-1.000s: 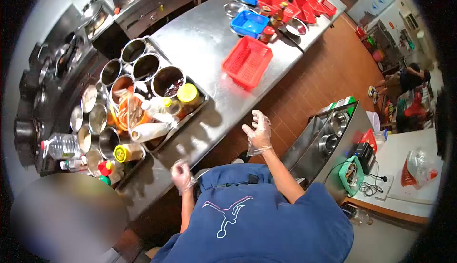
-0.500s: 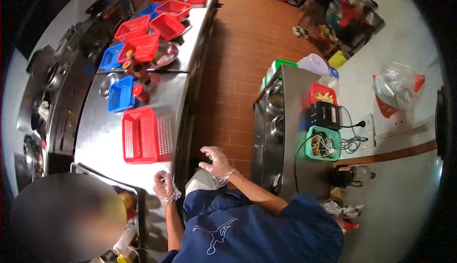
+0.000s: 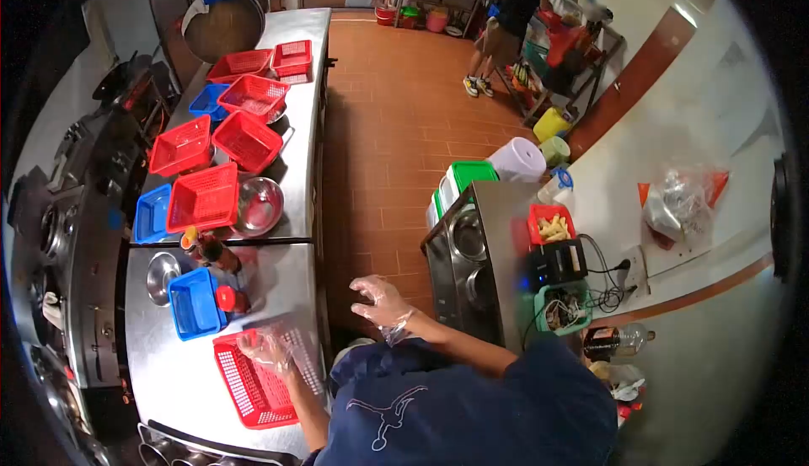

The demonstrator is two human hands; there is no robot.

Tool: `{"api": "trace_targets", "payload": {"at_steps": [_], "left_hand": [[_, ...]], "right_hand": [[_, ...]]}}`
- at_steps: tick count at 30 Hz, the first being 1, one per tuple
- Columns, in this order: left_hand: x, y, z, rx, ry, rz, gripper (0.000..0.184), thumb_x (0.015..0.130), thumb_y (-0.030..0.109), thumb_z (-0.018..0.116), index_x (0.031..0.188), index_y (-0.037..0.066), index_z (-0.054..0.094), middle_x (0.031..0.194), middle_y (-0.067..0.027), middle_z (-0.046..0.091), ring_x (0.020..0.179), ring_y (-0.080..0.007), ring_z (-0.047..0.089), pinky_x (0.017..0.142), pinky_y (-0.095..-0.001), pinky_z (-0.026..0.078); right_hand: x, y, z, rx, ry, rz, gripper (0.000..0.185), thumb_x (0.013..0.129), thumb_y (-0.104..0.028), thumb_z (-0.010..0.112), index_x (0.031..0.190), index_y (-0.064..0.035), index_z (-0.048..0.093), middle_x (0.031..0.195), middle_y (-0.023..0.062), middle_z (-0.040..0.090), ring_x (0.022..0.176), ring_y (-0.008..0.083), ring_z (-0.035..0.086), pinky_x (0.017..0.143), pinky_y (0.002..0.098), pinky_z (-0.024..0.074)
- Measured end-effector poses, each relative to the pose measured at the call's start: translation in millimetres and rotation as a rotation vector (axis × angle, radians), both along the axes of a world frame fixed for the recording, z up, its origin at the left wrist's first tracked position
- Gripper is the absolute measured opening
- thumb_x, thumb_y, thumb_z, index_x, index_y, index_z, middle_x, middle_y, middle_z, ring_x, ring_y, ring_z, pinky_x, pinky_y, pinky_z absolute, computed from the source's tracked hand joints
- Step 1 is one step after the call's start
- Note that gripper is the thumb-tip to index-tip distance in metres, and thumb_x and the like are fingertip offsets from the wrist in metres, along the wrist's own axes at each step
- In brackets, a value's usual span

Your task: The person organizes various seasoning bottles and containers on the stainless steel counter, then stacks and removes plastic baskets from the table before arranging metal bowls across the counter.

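Note:
Both of my hands wear clear plastic gloves. My left hand [image 3: 268, 350] is over the upper part of a red plastic basket [image 3: 257, 394] on the steel counter, its fingers loosely bent and a little blurred. Whether it touches the basket cannot be made out, and no object shows in it. My right hand [image 3: 381, 302] is raised in the gap beside the counter, thumb and fingers apart, with nothing in it. Just beyond the basket are a blue basket [image 3: 195, 303], a red-lidded jar [image 3: 231, 299] and some bottles [image 3: 215, 253]. A metal bowl [image 3: 163, 278] lies to their left.
More red baskets [image 3: 204, 197], a blue basket [image 3: 152, 214] and a steel bowl [image 3: 259, 206] stand farther along the counter [image 3: 297, 129]. On the right, a steel cabinet [image 3: 504, 238] bears a red basket of pale food [image 3: 552, 227]. A person [image 3: 511, 24] stands at the back.
My left hand has moved from beside the counter edge to over the red basket. My right hand stays raised with its fingers apart. The view has tilted up, showing more of the room.

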State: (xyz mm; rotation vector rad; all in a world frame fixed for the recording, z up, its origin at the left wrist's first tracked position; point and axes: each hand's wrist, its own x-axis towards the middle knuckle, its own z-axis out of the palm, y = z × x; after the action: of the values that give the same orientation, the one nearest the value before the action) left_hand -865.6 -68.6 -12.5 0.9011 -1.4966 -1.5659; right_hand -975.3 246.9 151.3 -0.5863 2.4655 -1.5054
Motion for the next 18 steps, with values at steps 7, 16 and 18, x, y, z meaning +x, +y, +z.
{"api": "trace_targets", "payload": {"at_steps": [7,16,18], "left_hand": [[-49,3,28,-0.499,-0.234,0.222,0.062,0.082,0.019,0.076,0.135,0.005,0.046,0.113,-0.0163,0.055,0.088,-0.0269,0.057,0.072,-0.0347,0.051],[-67,11,89,-0.765,-0.739,0.262,0.069,0.080,0.038,0.073,0.128,-0.006,0.052,0.108,-0.0254,0.062,0.099,-0.0430,0.061,0.092,-0.0508,0.049],[-73,9,92,-0.733,-0.897,0.244,0.074,0.078,0.039,0.075,0.130,-0.008,0.051,0.112,-0.0275,0.062,0.105,-0.0449,0.061,0.095,-0.0520,0.048]], "right_hand": [[-92,-86,10,-0.093,0.268,0.285,0.049,0.082,-0.017,0.079,0.123,-0.0016,0.057,0.120,0.0182,0.061,0.106,0.0332,0.062,0.090,0.0398,0.0557],[-145,-192,15,-0.301,0.482,0.498,0.086,0.074,-0.016,0.082,0.147,-0.0042,0.038,0.139,0.0184,0.051,0.128,0.0370,0.050,0.111,0.0470,0.0383],[-154,-212,20,-0.264,0.426,0.554,0.096,0.071,-0.016,0.081,0.152,-0.0034,0.031,0.146,0.0196,0.044,0.136,0.0378,0.043,0.116,0.0473,0.0328]]}}
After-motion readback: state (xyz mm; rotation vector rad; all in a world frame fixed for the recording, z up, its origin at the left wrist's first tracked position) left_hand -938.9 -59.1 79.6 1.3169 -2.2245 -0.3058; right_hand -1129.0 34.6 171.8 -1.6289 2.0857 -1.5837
